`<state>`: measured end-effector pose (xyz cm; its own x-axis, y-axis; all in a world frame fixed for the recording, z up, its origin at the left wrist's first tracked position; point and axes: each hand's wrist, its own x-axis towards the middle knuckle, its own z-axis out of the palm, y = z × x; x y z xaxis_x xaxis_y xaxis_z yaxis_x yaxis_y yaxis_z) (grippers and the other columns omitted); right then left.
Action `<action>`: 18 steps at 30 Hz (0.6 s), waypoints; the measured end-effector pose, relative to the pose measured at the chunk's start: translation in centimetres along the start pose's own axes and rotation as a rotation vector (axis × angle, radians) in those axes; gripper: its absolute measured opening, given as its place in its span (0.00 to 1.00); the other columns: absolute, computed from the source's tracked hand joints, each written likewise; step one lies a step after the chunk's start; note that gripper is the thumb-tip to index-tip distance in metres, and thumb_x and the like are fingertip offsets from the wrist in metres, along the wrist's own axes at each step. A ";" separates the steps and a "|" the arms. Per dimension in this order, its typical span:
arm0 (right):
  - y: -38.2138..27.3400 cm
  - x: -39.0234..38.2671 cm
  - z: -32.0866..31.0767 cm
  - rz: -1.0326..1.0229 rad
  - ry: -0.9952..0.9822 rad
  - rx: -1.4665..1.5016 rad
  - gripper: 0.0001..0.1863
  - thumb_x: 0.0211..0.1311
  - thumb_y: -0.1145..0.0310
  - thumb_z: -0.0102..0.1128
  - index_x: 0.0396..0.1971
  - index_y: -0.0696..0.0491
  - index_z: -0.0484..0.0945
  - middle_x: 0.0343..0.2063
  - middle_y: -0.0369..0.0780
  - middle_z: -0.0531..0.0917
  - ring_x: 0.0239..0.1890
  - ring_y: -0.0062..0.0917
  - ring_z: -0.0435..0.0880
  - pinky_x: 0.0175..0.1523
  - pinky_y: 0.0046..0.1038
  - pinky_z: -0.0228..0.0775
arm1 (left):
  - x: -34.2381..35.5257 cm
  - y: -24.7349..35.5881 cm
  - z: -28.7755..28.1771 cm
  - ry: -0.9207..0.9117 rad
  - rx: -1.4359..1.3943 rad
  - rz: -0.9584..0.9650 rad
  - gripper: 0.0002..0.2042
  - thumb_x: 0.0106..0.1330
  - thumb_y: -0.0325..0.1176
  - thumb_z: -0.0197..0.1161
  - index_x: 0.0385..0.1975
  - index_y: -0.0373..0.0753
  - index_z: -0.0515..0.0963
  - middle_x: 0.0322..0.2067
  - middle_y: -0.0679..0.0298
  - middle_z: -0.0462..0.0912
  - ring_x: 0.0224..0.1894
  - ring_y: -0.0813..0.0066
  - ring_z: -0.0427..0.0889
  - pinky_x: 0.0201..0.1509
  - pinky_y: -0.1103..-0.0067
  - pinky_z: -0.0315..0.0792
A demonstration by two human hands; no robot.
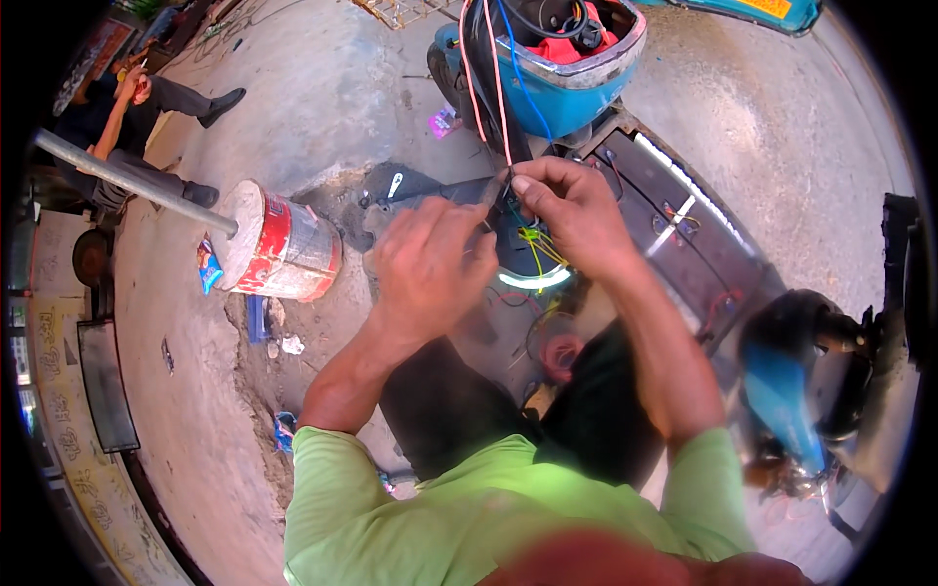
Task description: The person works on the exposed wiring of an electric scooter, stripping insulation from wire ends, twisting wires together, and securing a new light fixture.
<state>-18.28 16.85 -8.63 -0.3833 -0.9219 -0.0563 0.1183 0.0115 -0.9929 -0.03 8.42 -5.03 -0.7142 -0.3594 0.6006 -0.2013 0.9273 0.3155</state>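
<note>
Both of my hands meet in front of me at the lower end of a pink wire that hangs from above. My right hand pinches the wire near its end between thumb and forefinger. Close beside it, my left hand is closed with bent fingers; a thin dark piece shows at its fingertips, too small to name. A blue wire hangs behind the pink one, next to a black sleeve. Below my right hand, yellow-green wires spread in a loose bunch.
A teal plastic body holds red and black items at the top. Dark battery blocks stand in a frame to the right. On the left is a concrete-filled bucket with a metal pole. Another person sits far left.
</note>
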 end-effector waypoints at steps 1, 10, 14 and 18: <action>0.0 0.0 0.0 -0.029 0.023 -0.028 0.13 0.70 0.68 0.63 0.47 0.60 0.84 0.30 0.33 0.83 0.34 0.15 0.79 0.42 0.23 0.72 | 0.0 0.0 -0.1 0.000 -0.001 -0.001 0.13 0.52 0.24 0.72 0.39 0.35 0.83 0.27 0.61 0.81 0.24 0.70 0.81 0.26 0.76 0.77; -1.3 -0.2 -0.1 0.087 0.004 0.136 0.10 0.66 0.68 0.70 0.37 0.59 0.81 0.30 0.35 0.84 0.33 0.16 0.80 0.41 0.20 0.71 | 1.4 -0.3 1.8 0.076 -0.184 -0.035 0.15 0.55 0.23 0.72 0.43 0.33 0.81 0.37 0.57 0.82 0.32 0.67 0.84 0.38 0.74 0.79; -0.8 0.3 -0.4 0.097 -0.002 0.120 0.10 0.65 0.69 0.71 0.37 0.59 0.81 0.29 0.35 0.83 0.32 0.16 0.79 0.40 0.20 0.71 | 1.8 -1.0 2.7 0.004 -0.336 -0.146 0.16 0.55 0.22 0.71 0.44 0.34 0.81 0.39 0.57 0.81 0.34 0.68 0.83 0.40 0.74 0.78; -0.6 0.2 -0.1 0.073 0.007 0.137 0.11 0.67 0.69 0.68 0.41 0.62 0.81 0.31 0.35 0.84 0.33 0.16 0.80 0.42 0.20 0.72 | 1.7 -1.4 2.7 -0.029 -0.287 -0.117 0.16 0.54 0.20 0.71 0.44 0.35 0.81 0.38 0.56 0.81 0.35 0.67 0.83 0.39 0.73 0.78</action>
<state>-18.54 16.72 -8.10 -0.3751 -0.9180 -0.1286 0.2696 0.0247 -0.9627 -2.75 6.82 -6.40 -0.7171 -0.4546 0.5284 -0.0883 0.8112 0.5781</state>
